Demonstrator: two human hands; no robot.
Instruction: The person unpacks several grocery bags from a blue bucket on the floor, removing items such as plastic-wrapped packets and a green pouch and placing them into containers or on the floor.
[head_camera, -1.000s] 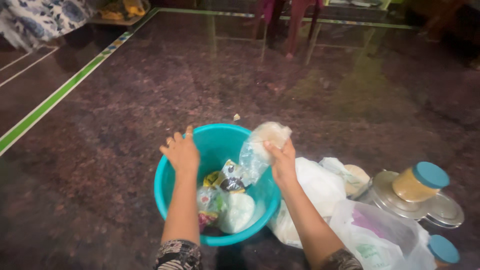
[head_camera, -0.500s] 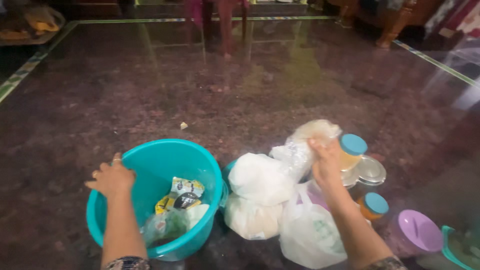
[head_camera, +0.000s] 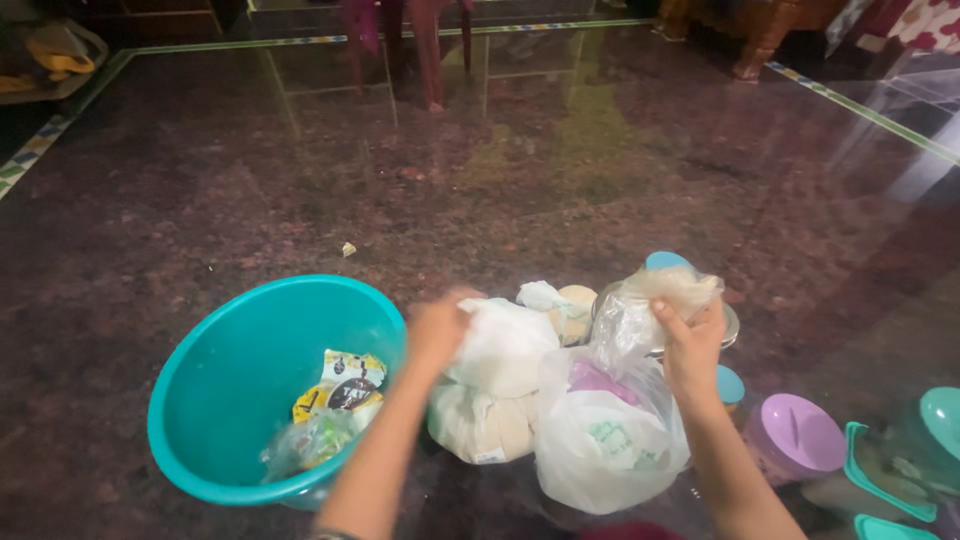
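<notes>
**Sorting bags beside a teal tub**

Gripping a clear plastic bag (head_camera: 655, 305) of pale stuff with the right hand (head_camera: 692, 345), fingers closed round its neck, above a white carrier bag (head_camera: 605, 440). Resting the left hand (head_camera: 437, 328) on a knotted white bag (head_camera: 500, 345); blurred, so cannot tell whether clenched or loose. Sitting just left of the bags on the dark polished floor (head_camera: 200, 200): a teal tub (head_camera: 235, 370) holding small packets (head_camera: 340, 390). Standing to the right: a purple lid (head_camera: 797, 435) and a teal-lidded jar (head_camera: 729, 385), close to the carrier bag.
</notes>
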